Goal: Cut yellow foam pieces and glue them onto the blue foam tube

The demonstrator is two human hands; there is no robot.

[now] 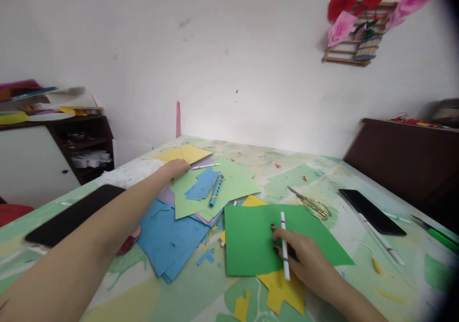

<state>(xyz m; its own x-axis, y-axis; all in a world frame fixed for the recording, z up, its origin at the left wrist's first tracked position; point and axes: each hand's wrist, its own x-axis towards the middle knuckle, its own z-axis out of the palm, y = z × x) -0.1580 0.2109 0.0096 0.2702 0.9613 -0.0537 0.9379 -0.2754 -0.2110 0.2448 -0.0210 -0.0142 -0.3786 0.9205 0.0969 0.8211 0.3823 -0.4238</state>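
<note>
My right hand (pixel 304 260) rests on a sheet of green paper (pixel 251 245), its fingers curled around a white marker (pixel 283 226) with coloured bands. My left hand (pixel 177 168) reaches far across the table to the edge of a stack of papers with yellow (pixel 191 153) on top. Its fingers are mostly hidden, so its grip does not show. Close to it, a white pen (pixel 206 166) lies on light green paper (pixel 236 178). On that paper are a blue cut piece (pixel 202 184) and a rolled blue paper tube (pixel 216 191) with yellow bands.
Blue sheets (pixel 172 240) and yellow scraps (pixel 281 288) lie nearby. Gold-handled scissors (pixel 311 205) sit beyond the green sheet. A black phone (pixel 371 212), a white marker (pixel 383 240) and green-handled scissors (pixel 442 238) are to the right. A dark tablet-like slab (pixel 75 212) lies under my left arm.
</note>
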